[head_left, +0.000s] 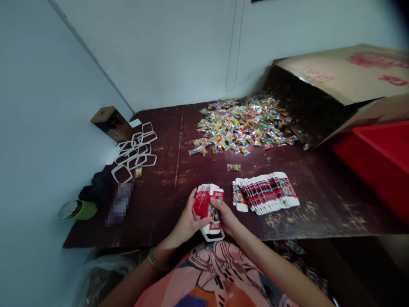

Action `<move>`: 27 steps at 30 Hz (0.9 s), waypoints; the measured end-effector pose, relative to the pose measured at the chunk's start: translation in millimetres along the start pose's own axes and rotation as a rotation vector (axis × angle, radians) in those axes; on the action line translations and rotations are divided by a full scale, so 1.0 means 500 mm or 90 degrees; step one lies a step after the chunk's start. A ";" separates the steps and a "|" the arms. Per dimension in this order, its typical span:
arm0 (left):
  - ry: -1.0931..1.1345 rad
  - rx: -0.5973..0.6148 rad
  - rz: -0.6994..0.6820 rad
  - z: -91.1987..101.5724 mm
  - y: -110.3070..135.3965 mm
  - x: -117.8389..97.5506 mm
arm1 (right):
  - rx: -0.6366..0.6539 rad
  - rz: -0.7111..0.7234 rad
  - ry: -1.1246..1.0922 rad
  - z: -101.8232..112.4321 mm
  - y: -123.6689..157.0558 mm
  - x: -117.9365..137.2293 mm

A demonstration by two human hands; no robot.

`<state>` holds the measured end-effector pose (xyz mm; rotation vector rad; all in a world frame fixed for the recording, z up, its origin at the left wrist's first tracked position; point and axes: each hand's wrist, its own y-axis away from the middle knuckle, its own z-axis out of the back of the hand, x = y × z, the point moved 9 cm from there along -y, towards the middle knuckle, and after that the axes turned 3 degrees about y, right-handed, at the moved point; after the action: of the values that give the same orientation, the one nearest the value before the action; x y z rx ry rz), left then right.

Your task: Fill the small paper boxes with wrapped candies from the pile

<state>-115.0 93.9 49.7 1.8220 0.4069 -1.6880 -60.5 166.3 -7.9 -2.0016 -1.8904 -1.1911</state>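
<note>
The fingers of the left hand (188,219) and right hand (225,216) clasp a stack of flat, printed cartons (202,204) from either side, at the table's near edge. A pale, round-cornered frame (213,239) pokes out below. Rightward, a fanned row of cartons (265,192) lies on the scuffed dark table (166,192); farther off, shiny wrapped candies (239,123) heap beside a cardboard box (345,72).
</note>
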 end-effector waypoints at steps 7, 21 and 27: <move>0.151 0.027 0.078 0.005 0.016 0.062 | -0.103 0.097 0.061 0.036 -0.013 0.076; 0.512 0.042 0.373 0.016 0.008 0.121 | 0.163 0.611 1.209 -0.143 0.128 0.109; 0.412 -0.104 0.245 0.050 0.000 0.084 | -0.061 0.288 0.702 0.028 0.094 0.122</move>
<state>-128.7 70.9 8.7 2.1246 0.4053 -0.7656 -18.7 212.8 39.1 -1.1968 -0.8030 -1.7055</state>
